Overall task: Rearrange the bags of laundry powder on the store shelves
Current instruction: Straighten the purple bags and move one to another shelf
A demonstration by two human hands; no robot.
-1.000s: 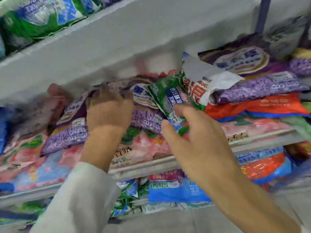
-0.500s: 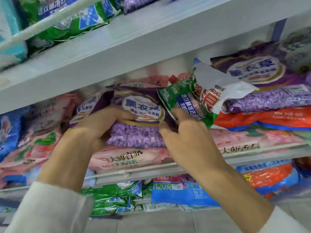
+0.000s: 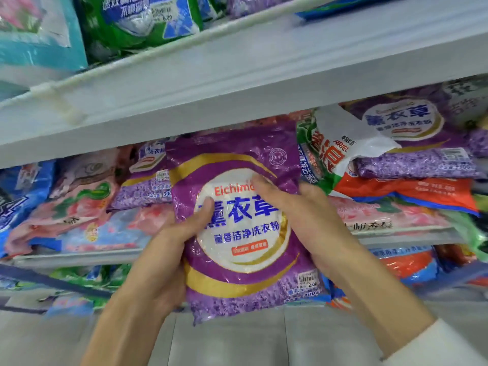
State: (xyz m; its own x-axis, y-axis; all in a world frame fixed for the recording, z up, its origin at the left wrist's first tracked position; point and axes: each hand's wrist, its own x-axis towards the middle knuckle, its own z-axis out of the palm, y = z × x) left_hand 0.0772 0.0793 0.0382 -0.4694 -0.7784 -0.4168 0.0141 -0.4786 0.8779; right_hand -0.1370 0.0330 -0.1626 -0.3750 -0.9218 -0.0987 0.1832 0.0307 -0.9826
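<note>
A purple bag of lavender laundry powder (image 3: 237, 254) is held upright in front of the middle shelf (image 3: 79, 257), its white round label facing me. My left hand (image 3: 169, 249) grips its left edge, thumb across the front. My right hand (image 3: 309, 220) holds its right side, thumb lying on the label. Another purple bag (image 3: 144, 186) lies on the stack behind and to the left. A green and white Ariel bag (image 3: 330, 151) leans on the stack at the right, beside two more purple bags (image 3: 412, 143).
Pink bags (image 3: 79, 207) and a blue bag (image 3: 15, 202) fill the left of the middle shelf; orange and pink bags (image 3: 406, 196) lie at the right. The upper shelf board (image 3: 237, 75) hangs close above with green bags (image 3: 142, 19) on it. More bags sit on the lower shelf (image 3: 409, 265).
Both hands have pulled the purple bag off the stack and out of the shelf toward me, turning it upright. The view tilted upward.
</note>
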